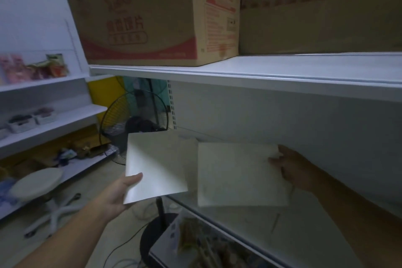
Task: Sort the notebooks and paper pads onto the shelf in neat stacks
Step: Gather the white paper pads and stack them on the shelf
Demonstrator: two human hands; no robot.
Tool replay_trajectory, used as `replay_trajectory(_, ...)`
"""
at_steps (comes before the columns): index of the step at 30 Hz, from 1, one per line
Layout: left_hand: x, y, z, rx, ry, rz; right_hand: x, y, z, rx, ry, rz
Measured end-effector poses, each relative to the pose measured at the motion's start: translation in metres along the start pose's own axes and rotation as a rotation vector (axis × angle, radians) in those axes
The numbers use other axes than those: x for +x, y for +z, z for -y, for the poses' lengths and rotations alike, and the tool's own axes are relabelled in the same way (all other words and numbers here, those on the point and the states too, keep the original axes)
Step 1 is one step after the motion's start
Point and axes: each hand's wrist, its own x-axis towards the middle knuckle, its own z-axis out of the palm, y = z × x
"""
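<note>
Two plain white paper pads are held side by side in front of a white shelf [304, 224]. My left hand [121, 193] grips the bottom left corner of the left pad [156, 165], thumb on top, and this pad hangs off the shelf's left end. My right hand [291, 169] pinches the upper right corner of the right pad [239, 174], which is just above or resting on the shelf surface; I cannot tell which. The left pad's right edge overlaps the right pad slightly.
Two cardboard boxes [141, 15] sit on the upper shelf board [282, 74]. A standing fan [132, 122] and a white stool [37, 183] stand on the floor at left. Side shelves [54, 119] hold small items. Packaged goods [202, 243] lie below.
</note>
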Motion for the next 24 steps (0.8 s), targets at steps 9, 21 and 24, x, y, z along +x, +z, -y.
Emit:
replay_trajectory(9,0.006,0.038,0.01,0.058,-0.014,0.227,0.056,0.105,0.024,-0.591,-0.087,0.346)
replay_trajectory(21,0.073,-0.028,-0.015,0.011,0.129,0.142,0.113,0.156,-0.022,-1.414,-0.165,-0.038)
replay_trajectory(24,0.104,-0.061,-0.027,-0.06,0.104,0.101,0.114,0.159,-0.042,-1.569,0.07,0.05)
